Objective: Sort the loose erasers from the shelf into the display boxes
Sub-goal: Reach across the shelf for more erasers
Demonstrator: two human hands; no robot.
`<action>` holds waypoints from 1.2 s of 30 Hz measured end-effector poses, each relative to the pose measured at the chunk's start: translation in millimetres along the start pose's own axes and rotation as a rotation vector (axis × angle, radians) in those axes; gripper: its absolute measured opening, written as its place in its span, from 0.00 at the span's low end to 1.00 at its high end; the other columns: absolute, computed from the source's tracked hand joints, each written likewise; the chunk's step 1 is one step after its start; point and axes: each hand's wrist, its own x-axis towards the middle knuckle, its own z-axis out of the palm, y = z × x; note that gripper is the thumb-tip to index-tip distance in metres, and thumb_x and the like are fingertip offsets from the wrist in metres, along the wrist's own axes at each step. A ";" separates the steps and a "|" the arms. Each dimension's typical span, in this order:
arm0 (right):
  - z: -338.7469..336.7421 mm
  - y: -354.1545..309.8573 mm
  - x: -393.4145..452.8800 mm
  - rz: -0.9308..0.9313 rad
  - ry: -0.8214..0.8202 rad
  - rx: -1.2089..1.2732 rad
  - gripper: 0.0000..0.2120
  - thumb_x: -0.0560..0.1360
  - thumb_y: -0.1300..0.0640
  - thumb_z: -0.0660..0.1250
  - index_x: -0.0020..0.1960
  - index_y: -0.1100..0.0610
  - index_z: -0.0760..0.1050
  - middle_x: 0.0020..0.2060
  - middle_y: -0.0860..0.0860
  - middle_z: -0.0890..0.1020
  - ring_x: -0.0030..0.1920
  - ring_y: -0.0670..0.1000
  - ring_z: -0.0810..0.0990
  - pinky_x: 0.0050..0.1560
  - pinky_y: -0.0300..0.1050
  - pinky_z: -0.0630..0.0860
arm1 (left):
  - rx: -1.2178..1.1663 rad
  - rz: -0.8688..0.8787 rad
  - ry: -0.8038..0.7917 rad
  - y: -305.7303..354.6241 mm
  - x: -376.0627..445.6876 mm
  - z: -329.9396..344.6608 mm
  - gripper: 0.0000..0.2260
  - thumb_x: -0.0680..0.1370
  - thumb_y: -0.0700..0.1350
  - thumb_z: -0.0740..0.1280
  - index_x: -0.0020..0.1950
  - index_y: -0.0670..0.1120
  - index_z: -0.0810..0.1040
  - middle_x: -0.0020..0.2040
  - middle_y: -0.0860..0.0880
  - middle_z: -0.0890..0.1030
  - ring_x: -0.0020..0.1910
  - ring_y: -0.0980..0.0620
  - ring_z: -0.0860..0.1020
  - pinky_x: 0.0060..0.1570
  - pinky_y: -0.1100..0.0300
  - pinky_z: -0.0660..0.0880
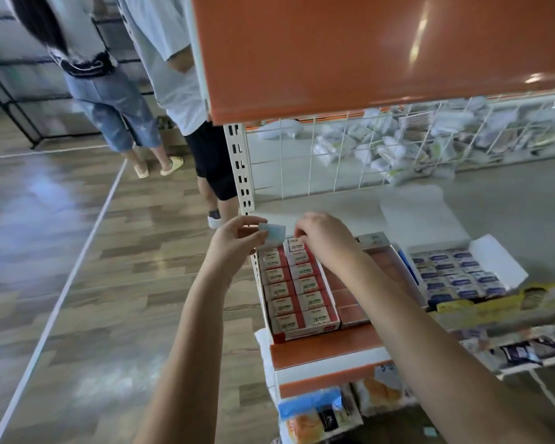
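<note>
Your left hand point(234, 240) pinches a small pale-blue eraser point(273, 234) between thumb and fingertips, held in the air just above the far end of the red display box point(298, 333). Your right hand point(326, 241) is curled over the far end of that box, fingertips on the top eraser point(297, 245) of the right column; whether it actually grips that one cannot be told, since the hand hides its own fingertips.

Handling, judged: the eraser looks light, small and stiff enough to hold by its long edges. The wrapper may be slick, so pinch across the short faces. It is not fragile.

The red display box sits at the left front corner of the shelf point(510, 200), with two columns of white-and-red sleeved erasers filling its left half. The right half shows a bare red floor.

Writing: "2B" reads on several sleeves; the smaller print is too blurred to read. A second box point(494, 251), white, stands just to the right, near the front edge, holding blue-labelled erasers point(455, 277) whose text is illegible.

The pale-blue eraser probably belongs in that white box.
</note>
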 end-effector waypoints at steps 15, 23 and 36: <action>-33.5 21.0 -12.0 0.035 0.029 0.070 0.10 0.77 0.60 0.64 0.56 0.58 0.78 0.53 0.52 0.80 0.53 0.50 0.78 0.57 0.40 0.72 | -0.058 -0.023 -0.084 8.5 9.8 24.7 0.08 0.75 0.37 0.68 0.51 0.48 0.80 0.46 0.46 0.83 0.44 0.52 0.82 0.44 0.63 0.79; -77.5 80.4 -46.5 0.249 -0.118 0.007 0.12 0.77 0.57 0.64 0.59 0.57 0.78 0.55 0.52 0.80 0.55 0.51 0.77 0.52 0.40 0.69 | 0.100 0.042 -0.312 17.0 10.4 86.4 0.09 0.74 0.34 0.68 0.44 0.50 0.78 0.44 0.47 0.80 0.41 0.52 0.80 0.46 0.60 0.79; -86.2 125.9 -82.4 0.196 -0.217 0.111 0.09 0.77 0.56 0.64 0.54 0.57 0.80 0.50 0.52 0.82 0.48 0.50 0.79 0.46 0.39 0.71 | 0.477 0.066 -0.200 14.1 -12.6 163.9 0.05 0.72 0.42 0.71 0.46 0.50 0.82 0.38 0.56 0.81 0.38 0.59 0.77 0.39 0.68 0.73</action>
